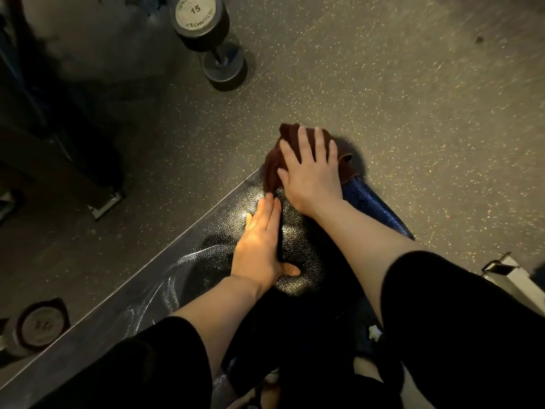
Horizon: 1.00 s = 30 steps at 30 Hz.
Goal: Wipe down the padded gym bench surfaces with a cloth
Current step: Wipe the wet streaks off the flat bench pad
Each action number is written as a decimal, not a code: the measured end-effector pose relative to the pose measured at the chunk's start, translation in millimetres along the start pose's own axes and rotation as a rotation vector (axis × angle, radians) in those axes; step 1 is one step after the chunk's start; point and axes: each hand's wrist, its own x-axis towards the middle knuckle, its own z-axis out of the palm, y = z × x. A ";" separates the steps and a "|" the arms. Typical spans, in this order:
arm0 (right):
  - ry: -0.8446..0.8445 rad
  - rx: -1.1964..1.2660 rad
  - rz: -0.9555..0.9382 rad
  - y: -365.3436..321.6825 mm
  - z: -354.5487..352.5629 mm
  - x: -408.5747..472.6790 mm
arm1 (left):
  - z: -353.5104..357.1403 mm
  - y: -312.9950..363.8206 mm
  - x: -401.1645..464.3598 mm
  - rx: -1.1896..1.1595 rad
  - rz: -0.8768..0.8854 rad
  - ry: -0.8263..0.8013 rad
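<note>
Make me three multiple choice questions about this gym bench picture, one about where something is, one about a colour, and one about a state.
1. Where does the cloth lie?
A. far end of the bench pad
B. on the floor
C. on a dumbbell

2. What colour is the cloth?
A. white
B. dark reddish brown
C. yellow

3. How is the left hand placed?
A. gripping a dumbbell
B. raised in the air
C. flat on the pad, fingers straight

Answers: 1 A, the right hand presses it there; 2 B, its folds show that colour; 3 C, the palm rests on the pad.

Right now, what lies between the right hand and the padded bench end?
In the head view, the dark brown cloth lies between them: the right hand presses flat on it, over the far end of the bench pad.
</note>
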 end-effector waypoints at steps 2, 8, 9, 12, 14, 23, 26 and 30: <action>0.017 -0.017 -0.106 18.4 3.4 -20.2 | -0.3 0.6 -0.9 0.017 -0.002 0.000; 0.003 0.019 0.050 60.6 16.6 -88.0 | -0.3 3.5 -1.2 0.024 -0.007 -0.006; -0.013 0.019 0.072 54.3 16.6 -82.6 | 0.2 3.0 -0.7 0.035 -0.003 0.001; -0.006 0.014 0.053 22.3 6.2 -37.1 | 1.1 2.7 0.5 0.049 -0.011 0.003; -0.011 -0.005 -0.005 5.3 2.2 -8.7 | -0.1 1.6 2.2 0.038 -0.006 -0.004; 0.042 -0.006 0.009 57.0 19.1 -94.7 | 2.4 1.6 -6.8 0.076 -0.006 0.013; 0.054 0.035 0.201 45.3 31.9 -127.8 | 10.9 4.4 -25.5 0.157 0.089 0.121; 0.057 -0.029 0.021 -8.8 56.3 -166.9 | 40.2 10.6 -72.0 0.179 0.194 0.221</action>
